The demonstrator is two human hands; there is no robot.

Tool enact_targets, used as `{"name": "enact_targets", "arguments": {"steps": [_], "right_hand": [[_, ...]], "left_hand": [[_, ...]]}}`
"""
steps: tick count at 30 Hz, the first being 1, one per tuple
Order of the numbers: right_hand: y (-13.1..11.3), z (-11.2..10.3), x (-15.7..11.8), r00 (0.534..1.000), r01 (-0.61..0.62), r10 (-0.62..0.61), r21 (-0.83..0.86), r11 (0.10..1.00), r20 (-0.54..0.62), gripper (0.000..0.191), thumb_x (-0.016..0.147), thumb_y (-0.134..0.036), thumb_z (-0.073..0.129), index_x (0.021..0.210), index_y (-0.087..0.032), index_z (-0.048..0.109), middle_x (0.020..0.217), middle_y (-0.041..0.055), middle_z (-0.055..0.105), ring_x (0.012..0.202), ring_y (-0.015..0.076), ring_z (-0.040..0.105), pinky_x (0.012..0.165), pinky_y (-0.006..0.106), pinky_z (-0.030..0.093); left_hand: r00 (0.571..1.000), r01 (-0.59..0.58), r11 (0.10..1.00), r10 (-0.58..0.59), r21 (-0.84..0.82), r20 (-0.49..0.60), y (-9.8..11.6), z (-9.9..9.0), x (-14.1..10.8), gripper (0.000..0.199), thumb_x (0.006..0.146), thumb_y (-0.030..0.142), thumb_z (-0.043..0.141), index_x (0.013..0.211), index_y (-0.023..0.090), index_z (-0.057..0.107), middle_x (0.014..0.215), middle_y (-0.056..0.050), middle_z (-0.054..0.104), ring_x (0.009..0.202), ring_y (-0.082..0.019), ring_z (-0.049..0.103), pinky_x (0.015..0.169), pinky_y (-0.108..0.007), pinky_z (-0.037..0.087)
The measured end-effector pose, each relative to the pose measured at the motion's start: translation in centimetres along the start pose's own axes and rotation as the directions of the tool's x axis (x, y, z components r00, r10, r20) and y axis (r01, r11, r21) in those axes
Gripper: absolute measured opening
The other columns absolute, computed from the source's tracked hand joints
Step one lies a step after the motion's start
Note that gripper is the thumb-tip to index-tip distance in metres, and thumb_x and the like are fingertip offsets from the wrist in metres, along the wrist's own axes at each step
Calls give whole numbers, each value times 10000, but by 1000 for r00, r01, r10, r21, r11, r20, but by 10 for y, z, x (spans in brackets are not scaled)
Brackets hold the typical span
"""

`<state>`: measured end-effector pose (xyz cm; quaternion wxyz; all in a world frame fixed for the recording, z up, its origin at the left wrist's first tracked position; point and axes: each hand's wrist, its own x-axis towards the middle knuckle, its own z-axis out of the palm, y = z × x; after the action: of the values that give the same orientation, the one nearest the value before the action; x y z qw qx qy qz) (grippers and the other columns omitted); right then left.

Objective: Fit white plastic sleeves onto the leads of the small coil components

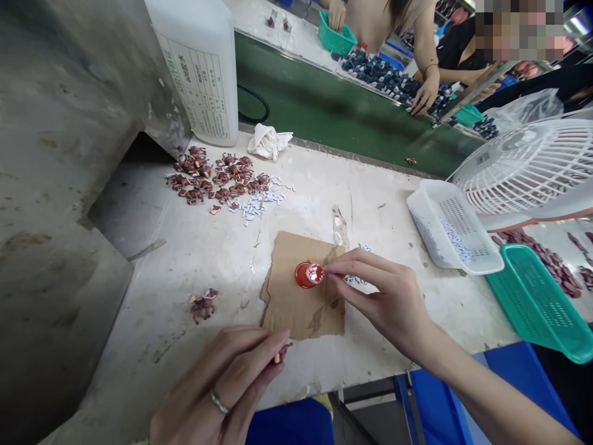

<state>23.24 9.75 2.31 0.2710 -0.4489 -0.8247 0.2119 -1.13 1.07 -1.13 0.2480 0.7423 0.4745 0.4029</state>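
My left hand (231, 377) is closed around a small brown horse figurine (283, 353), most of it hidden by the fingers. At the rim of a small red cup (306, 275), my right hand (384, 290) pinches something too small to make out. The cup stands on a torn piece of cardboard (291, 312). Left of it, one brown horse figurine (204, 306) rests by itself on the table. Further back lies a cluster of similar figurines (222, 176), beside scattered pale blue small parts (254, 207). More pale pieces (356, 279) lie partly behind my right hand.
A large white plastic bottle (204, 80) and a crumpled white cloth (269, 142) stand at the back. To the right are a white basket (451, 232), a green basket (540, 303) and a fan (528, 161). Co-workers handle dark pieces beyond the green conveyor (324, 111).
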Motion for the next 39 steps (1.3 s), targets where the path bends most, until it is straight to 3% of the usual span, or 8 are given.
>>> {"name": "enact_targets", "arguments": {"steps": [4, 9, 12, 17, 22, 32, 36, 39], "right_hand": [[2, 0, -2, 1000, 5, -5, 0, 1000, 5, 209, 971, -86, 608, 1075, -225, 724, 996, 50, 734, 892, 168, 705, 750, 298, 600], [-4, 1, -7, 996, 11, -7, 50, 999, -86, 236, 955, -73, 623, 1071, -247, 731, 974, 46, 748, 887, 187, 709, 747, 342, 612], [-18, 4, -13, 990, -3, 30, 190, 982, -141, 263, 919, -46, 667, 1056, -257, 743, 950, 31, 763, 881, 187, 719, 743, 344, 618], [-39, 11, -25, 993, -56, 97, 456, 888, -66, 266, 888, -15, 693, 1033, -226, 765, 950, 34, 775, 887, 168, 736, 744, 308, 634], [-39, 16, -31, 990, -108, 140, 556, 824, -15, 280, 889, -10, 693, 1049, -227, 769, 975, 43, 778, 904, 167, 738, 770, 312, 639], [-42, 17, -30, 995, -70, 94, 483, 873, -26, 229, 919, -45, 679, 1058, -209, 759, 948, 47, 770, 851, 147, 745, 728, 257, 640], [-46, 17, -33, 996, 70, -53, 273, 960, -68, 237, 960, -36, 614, 1141, -137, 728, 1042, 104, 763, 931, 145, 753, 765, 220, 652], [-44, 17, -37, 980, 197, -191, 103, 975, -63, 213, 984, -30, 575, 1138, -64, 718, 1061, 140, 759, 991, 145, 745, 841, 212, 644]], "left_hand": [[998, -19, 996, 24, 86, -64, 1, 1, 3, 312, 997, 115, 539, 1279, 218, 622, 1073, 38, 664, 995, 45, 639, 1007, 20, 413], [981, -5, 996, 22, 88, -193, 4, 9, 6, 135, 964, 183, 636, 1087, 220, 675, 991, 95, 728, 882, 39, 670, 991, 18, 437], [982, 34, 999, -30, 15, -184, 7, 15, 8, 148, 962, 165, 632, 1082, 242, 674, 1028, 109, 727, 920, 38, 677, 989, 4, 458], [992, 44, 998, -49, -48, -119, 13, 18, 14, 227, 940, 121, 641, 1137, 234, 650, 1067, 87, 708, 984, 22, 667, 980, -28, 487], [988, -3, 997, -8, -73, -154, 15, 20, 18, 218, 945, 126, 633, 1141, 222, 638, 1054, 79, 710, 967, 19, 672, 984, -27, 490], [986, -18, 999, 12, -36, -168, 15, 22, 19, 205, 940, 97, 628, 1114, 203, 655, 1026, 77, 724, 935, 17, 682, 986, -26, 488], [980, -24, 999, 18, -30, -197, 15, 23, 17, 172, 929, 94, 650, 1068, 194, 667, 1003, 81, 716, 906, 35, 671, 978, 5, 468], [981, -58, 997, 46, -58, -189, 14, 23, 18, 178, 915, 90, 666, 1066, 183, 667, 1003, 72, 708, 906, 29, 668, 965, -2, 485]]}}
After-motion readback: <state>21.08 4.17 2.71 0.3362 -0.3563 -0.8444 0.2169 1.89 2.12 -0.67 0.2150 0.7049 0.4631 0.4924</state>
